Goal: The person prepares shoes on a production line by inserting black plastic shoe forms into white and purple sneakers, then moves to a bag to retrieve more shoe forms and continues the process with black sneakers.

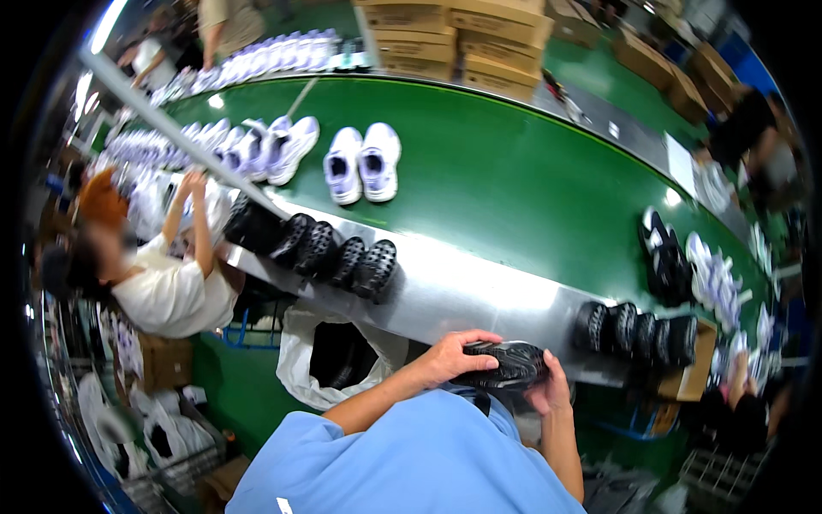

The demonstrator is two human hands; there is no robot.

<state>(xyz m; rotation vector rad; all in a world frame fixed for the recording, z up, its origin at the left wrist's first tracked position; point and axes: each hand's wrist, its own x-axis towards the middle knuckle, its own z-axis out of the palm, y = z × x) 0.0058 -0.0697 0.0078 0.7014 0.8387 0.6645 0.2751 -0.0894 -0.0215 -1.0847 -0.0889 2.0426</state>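
Note:
Close to my body at the bench's near edge, both hands hold one black, ribbed, shoe-shaped piece (505, 365); its exact kind is unclear. My left hand (454, 356) grips its left end, thumb on the near side and fingers along the far side. At the other end, my right hand (552, 387) has its fingers closed round it. Several black, perforated shoe-shaped pieces (374, 269) stand in a row on the metal ledge (462, 300) to the left. Another row of dark pieces (623, 329) sits on the ledge to the right.
Beyond the ledge, a green conveyor belt (514, 188) carries a white-and-lilac pair of sneakers (378, 163) and more shoes at both ends. A white sack (295, 360) with black contents hangs below. A co-worker (171, 287) stands left. Cardboard boxes (415, 43) are stacked behind the belt.

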